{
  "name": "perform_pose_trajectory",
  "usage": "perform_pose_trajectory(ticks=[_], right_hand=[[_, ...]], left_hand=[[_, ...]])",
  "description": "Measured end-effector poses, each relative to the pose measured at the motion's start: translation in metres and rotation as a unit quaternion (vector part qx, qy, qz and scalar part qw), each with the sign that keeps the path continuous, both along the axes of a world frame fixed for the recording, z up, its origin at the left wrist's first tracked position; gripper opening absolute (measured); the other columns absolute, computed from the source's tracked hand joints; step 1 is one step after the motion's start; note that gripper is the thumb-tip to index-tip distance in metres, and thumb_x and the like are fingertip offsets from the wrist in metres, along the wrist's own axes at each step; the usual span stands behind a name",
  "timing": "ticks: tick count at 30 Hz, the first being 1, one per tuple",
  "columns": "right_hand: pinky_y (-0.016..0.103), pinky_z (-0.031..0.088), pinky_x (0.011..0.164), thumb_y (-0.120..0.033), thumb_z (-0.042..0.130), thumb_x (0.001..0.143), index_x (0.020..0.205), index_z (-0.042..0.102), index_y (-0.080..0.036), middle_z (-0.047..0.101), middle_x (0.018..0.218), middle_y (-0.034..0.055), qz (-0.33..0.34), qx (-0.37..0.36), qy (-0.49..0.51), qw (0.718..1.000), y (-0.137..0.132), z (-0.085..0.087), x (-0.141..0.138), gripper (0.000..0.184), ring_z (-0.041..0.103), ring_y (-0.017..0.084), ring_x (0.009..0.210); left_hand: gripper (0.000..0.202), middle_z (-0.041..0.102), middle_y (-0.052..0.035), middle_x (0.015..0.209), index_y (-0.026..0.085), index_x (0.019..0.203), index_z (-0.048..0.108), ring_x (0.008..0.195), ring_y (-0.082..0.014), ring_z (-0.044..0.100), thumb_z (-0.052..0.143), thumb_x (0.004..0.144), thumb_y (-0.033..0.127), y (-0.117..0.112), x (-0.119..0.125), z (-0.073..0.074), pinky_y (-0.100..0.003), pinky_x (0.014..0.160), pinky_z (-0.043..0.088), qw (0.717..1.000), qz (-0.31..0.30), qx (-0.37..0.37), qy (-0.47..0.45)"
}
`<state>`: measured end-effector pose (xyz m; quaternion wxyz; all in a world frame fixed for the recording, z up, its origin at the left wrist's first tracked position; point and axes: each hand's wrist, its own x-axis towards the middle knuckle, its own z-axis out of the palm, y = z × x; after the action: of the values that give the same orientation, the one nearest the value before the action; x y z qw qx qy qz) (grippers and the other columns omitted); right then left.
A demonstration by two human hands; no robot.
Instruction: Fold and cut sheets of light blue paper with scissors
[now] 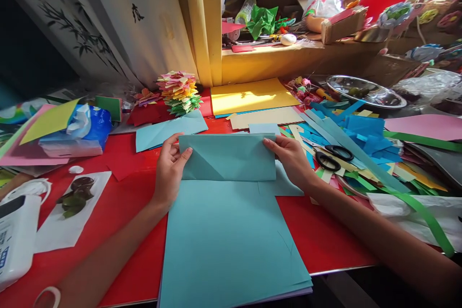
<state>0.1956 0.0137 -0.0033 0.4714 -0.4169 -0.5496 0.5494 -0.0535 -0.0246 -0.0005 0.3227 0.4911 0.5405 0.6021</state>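
Note:
A folded strip of light blue paper [227,159] is held up by its two ends in front of me. My left hand [171,166] pinches its left end, thumb on the near face. The right end is pinched by my right hand [290,159] in the same way. Below it lies a stack of light blue paper sheets [231,240], reaching to the table's front edge. Another light blue paper piece [287,185] shows partly beneath my right hand. Whether the held strip touches the stack, I cannot tell.
Black-handled scissors [330,156] lie among paper scraps [371,134] on the right. A folded-paper stack [178,91] stands at the back, beside yellow paper [252,96]. On the left of the red table [133,211] are a blue tissue pack [84,127] and a white device [18,236].

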Motion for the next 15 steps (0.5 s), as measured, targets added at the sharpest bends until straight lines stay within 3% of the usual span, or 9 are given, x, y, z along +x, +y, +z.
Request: perform_pose_trajectory(ticks=[5, 15], right_hand=[[0.023, 0.041, 0.058, -0.042, 0.057, 0.075, 0.073, 0.059, -0.018, 0.057, 0.071, -0.0001, -0.029, 0.007, -0.019, 0.999, 0.0003, 0.0022, 0.0023, 0.025, 0.051, 0.012, 0.065], [0.022, 0.026, 0.045, -0.048, 0.058, 0.072, 0.060, 0.046, -0.018, 0.038, 0.058, -0.0027, -0.083, 0.033, -0.070, 0.994, -0.0005, 0.0053, 0.0032, 0.034, 0.031, 0.008, 0.051]], left_hand=[[0.043, 0.054, 0.0001, 0.080, 0.026, 0.118, 0.049, 0.072, -0.0121, 0.051, 0.057, 0.076, 0.030, -0.0007, 0.0010, 0.0019, -0.022, 0.067, 0.040, 0.997, 0.013, 0.015, 0.070], [0.035, 0.049, -0.0002, 0.077, 0.025, 0.110, 0.054, 0.070, -0.0123, 0.048, 0.055, 0.076, 0.030, -0.0014, 0.0005, 0.0018, -0.022, 0.066, 0.040, 0.995, 0.016, 0.021, 0.091]])
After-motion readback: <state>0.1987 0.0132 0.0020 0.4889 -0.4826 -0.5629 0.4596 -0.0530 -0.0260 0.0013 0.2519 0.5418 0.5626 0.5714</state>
